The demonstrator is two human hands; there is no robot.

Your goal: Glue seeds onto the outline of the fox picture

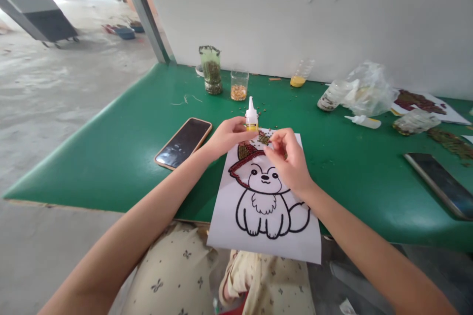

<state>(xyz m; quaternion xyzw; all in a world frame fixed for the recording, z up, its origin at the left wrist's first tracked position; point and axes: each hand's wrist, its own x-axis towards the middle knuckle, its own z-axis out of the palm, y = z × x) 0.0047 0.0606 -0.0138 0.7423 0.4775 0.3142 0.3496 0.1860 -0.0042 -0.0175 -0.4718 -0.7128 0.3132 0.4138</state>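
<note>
My left hand [233, 134] is closed around a small white glue bottle [252, 117] with a yellow label, held upright with its pointed nozzle up. Below it lies a white paper sheet [229, 226] with a black-outlined cartoon animal. Dark red and greenish-brown grains fill an ear and the edge of the head. My right hand [290, 157] hovers over the head, fingertips pinched together; anything between them is too small to make out. Beside those fingers, loose greenish-brown grains [263, 138] lie on the top of the sheet. The right hand hides part of the head.
On the green table [111, 157] lie a phone [184, 142] at left and another phone [439, 184] at right. Behind stand a green cup [212, 71] of grains and a clear cup [239, 89] of corn kernels. A second glue bottle [364, 121] lies near a plastic bag [369, 89].
</note>
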